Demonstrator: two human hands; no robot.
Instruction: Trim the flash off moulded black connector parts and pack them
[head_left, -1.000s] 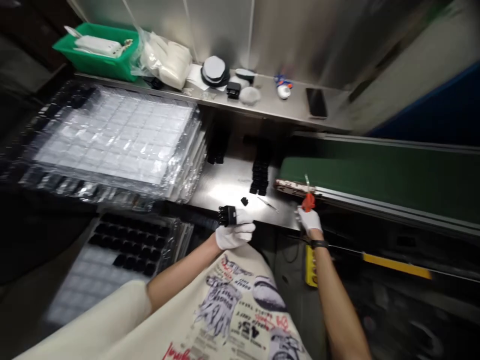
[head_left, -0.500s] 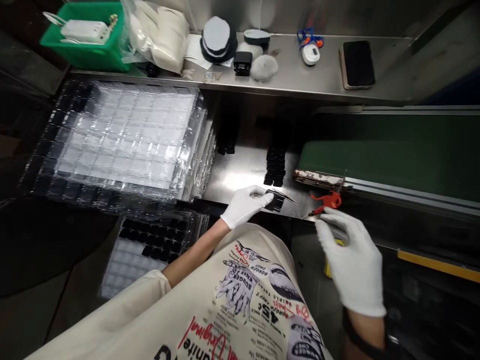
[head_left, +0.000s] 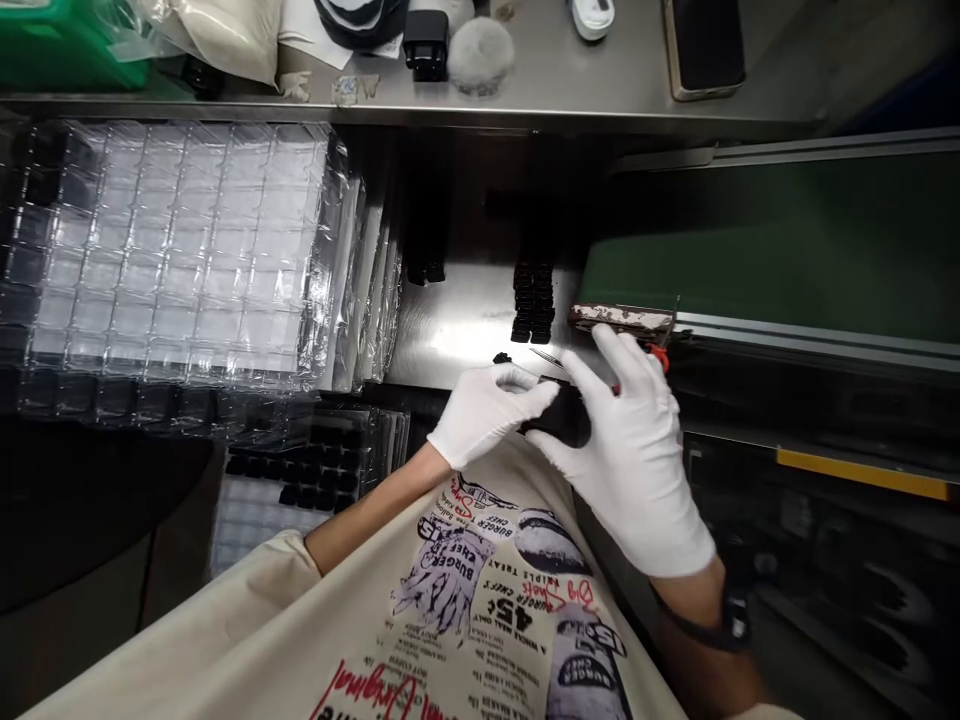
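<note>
My left hand [head_left: 491, 412], in a white glove, is closed in a pinch at the metal table's front edge. A small black part [head_left: 553, 379] shows at its fingertips, mostly covered. Just beyond the knuckles lies another black piece [head_left: 502, 357]. Thin metal tweezers [head_left: 546, 356] rest on the table between the hands. My right hand [head_left: 626, 450], gloved too, is open with thumb and fingers apart, facing the left fingertips. Behind its fingers a red air blow gun [head_left: 659, 357] is partly hidden. Rows of small black parts [head_left: 533, 305] lie farther back.
Stacked clear plastic trays [head_left: 180, 250] fill the left, with a lower tray [head_left: 259, 505] of black pieces beneath. A green conveyor belt [head_left: 787, 240] runs off to the right. On the back shelf [head_left: 600, 90] are a grey fluffy puff [head_left: 482, 56] and a phone-like dark block [head_left: 703, 45].
My right hand has moved left from beside the red blow gun to just across from my left hand. The view has shifted, so the shelf sits higher in frame.
</note>
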